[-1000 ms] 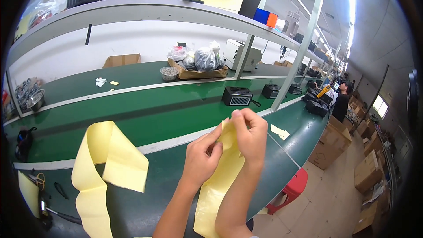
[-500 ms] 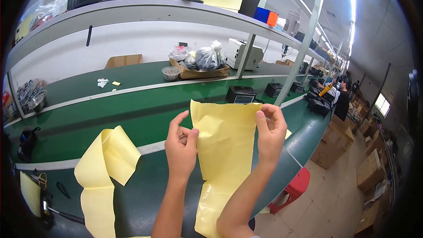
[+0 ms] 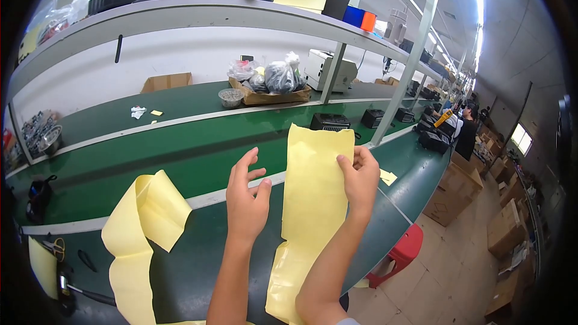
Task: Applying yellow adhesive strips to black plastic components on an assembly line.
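Observation:
A long yellow paper strip [image 3: 316, 186] stands up before me, creased partway down, its lower end running to the bottom of the picture. My right hand [image 3: 361, 182] pinches its right edge near the top, thumb in front and fingers behind. To the left of the strip, my left hand [image 3: 247, 198] is raised with fingers apart and touches nothing. Another yellow strip [image 3: 129, 253], folded over and curled at its top, lies on the dark green table [image 3: 198, 259] left of my forearms.
Scissors [image 3: 58, 247] and a hammer [image 3: 90, 294] lie at the lower left. Black radio-like devices [image 3: 330, 121] stand on the green conveyor [image 3: 198, 153]. Behind is a cardboard tray of bags [image 3: 274, 97]. A red stool [image 3: 400, 256] stands right; a person [image 3: 466, 132] works far right.
My left hand has let go of the strip's left edge. The strip has swung right and flattened in my right hand, which has moved slightly left and down.

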{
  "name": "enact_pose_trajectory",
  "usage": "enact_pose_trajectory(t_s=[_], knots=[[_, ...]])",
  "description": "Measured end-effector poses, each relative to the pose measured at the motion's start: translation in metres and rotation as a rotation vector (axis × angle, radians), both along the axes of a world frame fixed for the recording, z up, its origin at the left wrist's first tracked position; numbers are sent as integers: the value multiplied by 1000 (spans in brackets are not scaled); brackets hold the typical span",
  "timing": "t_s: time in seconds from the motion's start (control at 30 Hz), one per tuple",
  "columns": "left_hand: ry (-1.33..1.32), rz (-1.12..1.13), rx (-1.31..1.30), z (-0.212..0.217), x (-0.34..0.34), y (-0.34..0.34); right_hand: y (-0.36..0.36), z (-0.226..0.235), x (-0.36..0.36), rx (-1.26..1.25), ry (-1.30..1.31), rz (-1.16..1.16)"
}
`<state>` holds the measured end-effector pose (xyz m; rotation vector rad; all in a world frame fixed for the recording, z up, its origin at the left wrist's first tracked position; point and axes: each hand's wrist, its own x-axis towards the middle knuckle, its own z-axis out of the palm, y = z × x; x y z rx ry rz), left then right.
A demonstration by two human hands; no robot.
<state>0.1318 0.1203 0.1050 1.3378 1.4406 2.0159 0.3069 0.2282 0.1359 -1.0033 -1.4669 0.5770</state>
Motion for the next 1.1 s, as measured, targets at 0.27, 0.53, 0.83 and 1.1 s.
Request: enact_pose_trajectory(t_s=[0.27, 0.53, 0.83, 1.1], knots=[[-10, -10, -22, -4, 0, -3, 12, -2, 40, 281, -27, -619], [-37, 0, 64, 12, -17, -24, -113, 74, 24, 408, -867, 143], [-177, -80, 306, 62, -6, -81, -98, -163, 89, -318, -1534, 51], [-7, 69, 249, 112, -12, -146, 7, -168, 56, -258, -1394, 164]])
